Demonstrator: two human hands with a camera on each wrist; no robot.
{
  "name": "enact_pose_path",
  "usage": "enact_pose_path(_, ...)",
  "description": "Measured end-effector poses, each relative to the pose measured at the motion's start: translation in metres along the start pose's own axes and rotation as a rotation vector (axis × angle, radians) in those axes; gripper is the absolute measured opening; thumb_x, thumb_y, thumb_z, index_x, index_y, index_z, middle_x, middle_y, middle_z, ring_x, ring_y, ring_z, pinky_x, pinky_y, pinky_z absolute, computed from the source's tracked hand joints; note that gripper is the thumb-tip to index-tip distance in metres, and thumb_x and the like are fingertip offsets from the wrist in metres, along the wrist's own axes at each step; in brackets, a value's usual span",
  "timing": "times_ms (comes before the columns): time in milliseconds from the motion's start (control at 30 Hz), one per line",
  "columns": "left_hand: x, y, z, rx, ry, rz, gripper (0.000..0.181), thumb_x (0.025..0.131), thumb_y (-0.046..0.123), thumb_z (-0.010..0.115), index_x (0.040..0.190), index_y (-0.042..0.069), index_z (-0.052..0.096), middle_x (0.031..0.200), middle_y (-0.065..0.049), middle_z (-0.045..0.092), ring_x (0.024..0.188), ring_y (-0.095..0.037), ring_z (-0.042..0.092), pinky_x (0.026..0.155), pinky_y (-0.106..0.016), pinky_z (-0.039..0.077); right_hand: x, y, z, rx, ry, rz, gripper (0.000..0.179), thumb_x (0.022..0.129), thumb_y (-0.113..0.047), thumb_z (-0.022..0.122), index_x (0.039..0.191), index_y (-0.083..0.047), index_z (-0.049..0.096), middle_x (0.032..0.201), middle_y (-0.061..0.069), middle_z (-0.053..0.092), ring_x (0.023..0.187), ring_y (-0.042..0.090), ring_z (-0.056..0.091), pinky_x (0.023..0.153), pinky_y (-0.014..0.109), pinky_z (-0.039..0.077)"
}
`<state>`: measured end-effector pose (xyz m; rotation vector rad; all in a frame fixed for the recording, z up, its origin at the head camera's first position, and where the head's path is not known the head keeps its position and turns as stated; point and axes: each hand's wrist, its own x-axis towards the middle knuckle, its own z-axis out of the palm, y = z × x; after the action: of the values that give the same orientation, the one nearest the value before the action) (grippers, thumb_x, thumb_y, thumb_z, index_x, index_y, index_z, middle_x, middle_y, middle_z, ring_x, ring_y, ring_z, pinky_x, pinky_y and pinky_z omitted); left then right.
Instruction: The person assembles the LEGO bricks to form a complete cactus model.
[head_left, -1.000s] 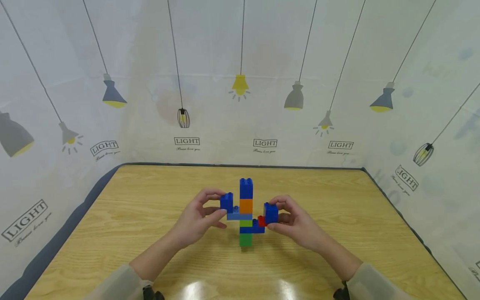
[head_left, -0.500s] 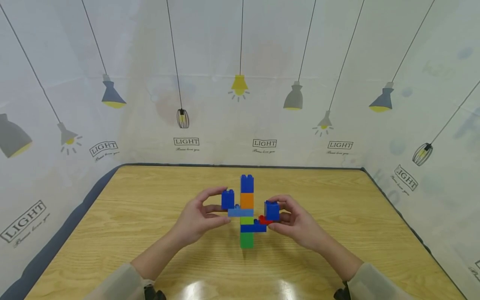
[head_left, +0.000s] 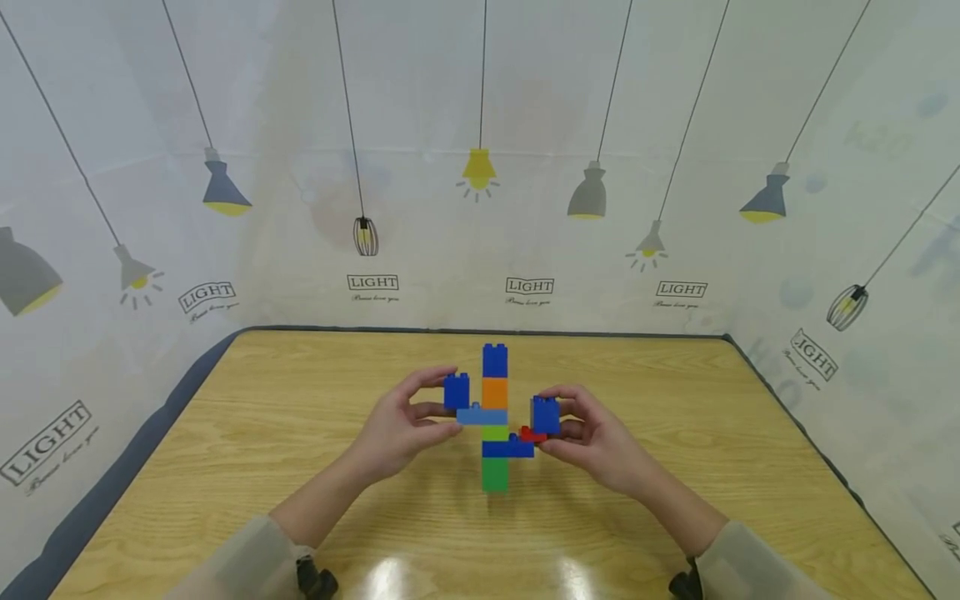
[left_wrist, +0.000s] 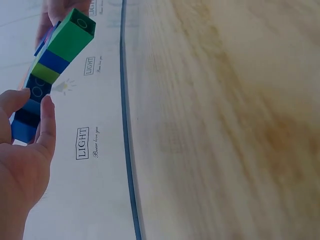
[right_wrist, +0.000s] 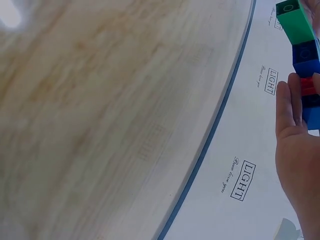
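In the head view a toy brick build (head_left: 495, 433) stands nearly upright between both hands. Its column has a green brick (head_left: 495, 475) at the bottom, then blue, lime, light blue, an orange brick (head_left: 495, 392) and a blue top brick (head_left: 495, 361). My left hand (head_left: 397, 429) grips the left side arm, around its blue brick (head_left: 457, 392) and light blue piece (head_left: 472, 416). My right hand (head_left: 607, 442) pinches the right side arm, at a blue brick (head_left: 545, 415) over a red piece (head_left: 533, 434). Both wrist views show the green brick's hollow underside, so the build is off the table.
A wood-grain table (head_left: 300, 375) lies beneath, with a dark edge band along its far side. Behind and beside it hangs a pale curtain (head_left: 435, 208) printed with lamps and lettering. Each wrist carries a black device (head_left: 315, 579).
The build has risen a little and tilted so that its front faces the head camera more. My left thumb has moved from the blue brick to beneath the light blue piece.
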<state>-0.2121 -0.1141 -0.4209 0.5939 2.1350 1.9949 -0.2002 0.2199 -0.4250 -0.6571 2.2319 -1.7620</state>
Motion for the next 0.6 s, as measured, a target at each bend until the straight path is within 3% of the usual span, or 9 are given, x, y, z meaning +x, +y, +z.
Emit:
enact_pose_path(333,0.018,-0.002,0.000,0.011,-0.006,-0.013,0.078,0.094,-0.008,0.080,0.162,0.016,0.050,0.159,-0.026,0.046,0.118,-0.031,0.074,0.095,-0.032,0.068,0.006,0.001,-0.008,-0.055,0.031,0.010,0.062,0.103,-0.004,0.076,0.157,-0.015,0.047,0.140,0.027,0.062,0.112,0.036,0.075,0.094,0.029,0.067)
enact_pose_path(600,0.032,-0.010,-0.001,0.140,0.031,-0.019,0.077,0.092,-0.001,0.086,0.161,0.018,0.054,0.156,-0.023,0.056,0.114,-0.031,0.077,0.094,-0.034,0.068,0.015,0.007,-0.018,-0.214,0.074,0.065,0.059,0.102,-0.013,0.080,0.155,-0.020,0.054,0.142,0.024,0.063,0.109,0.028,0.072,0.090,0.030,0.066)
